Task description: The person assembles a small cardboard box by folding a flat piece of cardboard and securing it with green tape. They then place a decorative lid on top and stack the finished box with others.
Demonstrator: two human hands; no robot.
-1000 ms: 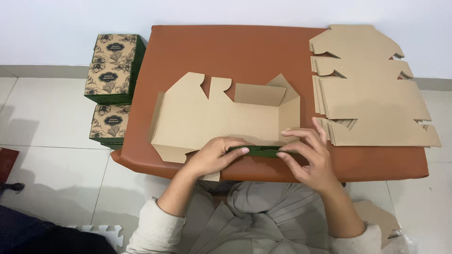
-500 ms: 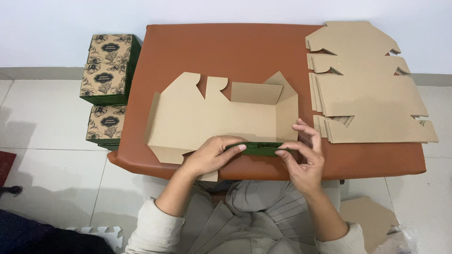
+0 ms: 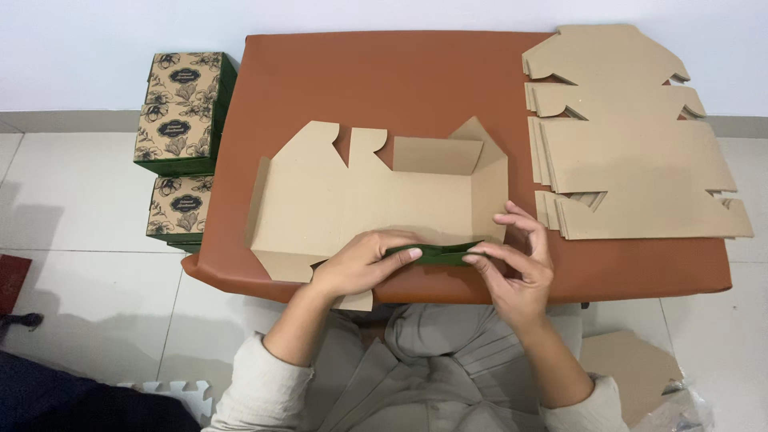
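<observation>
A flat brown cardboard box blank (image 3: 376,200) lies partly folded on the reddish-brown table (image 3: 400,80), its right and back flaps standing up. Its near edge is a folded green flap (image 3: 438,254). My left hand (image 3: 364,262) presses and pinches the left part of that flap. My right hand (image 3: 516,256) pinches its right end with thumb and forefinger, the other fingers spread.
A stack of flat cardboard blanks (image 3: 632,136) lies on the table's right side. Finished green and beige patterned boxes (image 3: 182,108) are stacked on the floor at the left. Another cardboard piece (image 3: 632,372) lies on the floor at lower right.
My right hand's fingers have drawn in from lying flat on the blank to pinching the green flap's right end. The left hand stays on the flap.
</observation>
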